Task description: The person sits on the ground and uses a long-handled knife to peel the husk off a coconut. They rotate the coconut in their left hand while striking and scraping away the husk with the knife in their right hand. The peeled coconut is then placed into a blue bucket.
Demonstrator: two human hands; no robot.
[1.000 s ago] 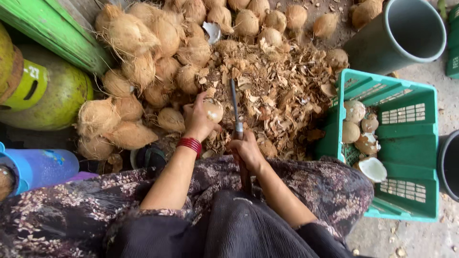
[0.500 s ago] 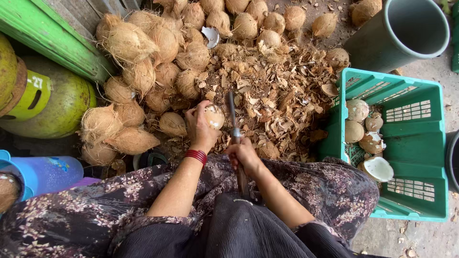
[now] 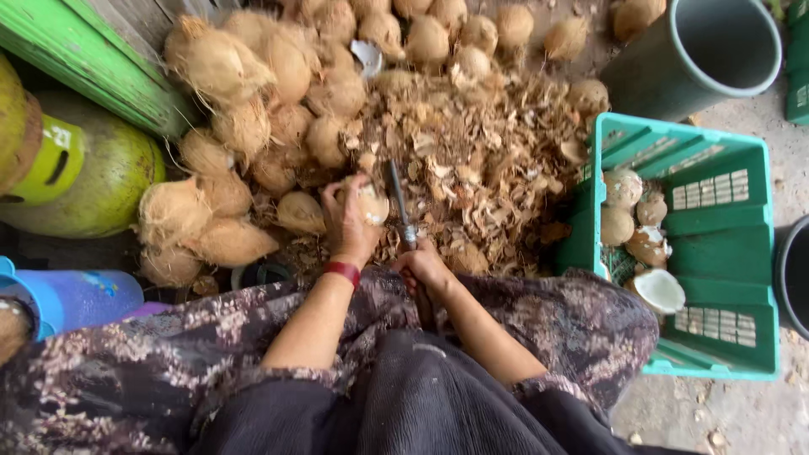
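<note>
Gripped in my left hand (image 3: 350, 221), pale half-peeled coconut (image 3: 371, 202); my right hand (image 3: 425, 268) clenches an upright knife (image 3: 398, 200) beside it.

Left hand (image 3: 352, 221): now cupped over the small round pale-brown husked coconut (image 3: 372, 202), which sits slightly lower and closer to the lap than a second ago. Long narrow steel blade (image 3: 398, 200): tip tilted a little leftward. Right hand (image 3: 424, 268): gripping it lower in view.

Ground (image 3: 742, 404) under coconuts (image 3: 253, 109), husk scraps (image 3: 480, 160), crate (image 3: 716, 244).
</note>
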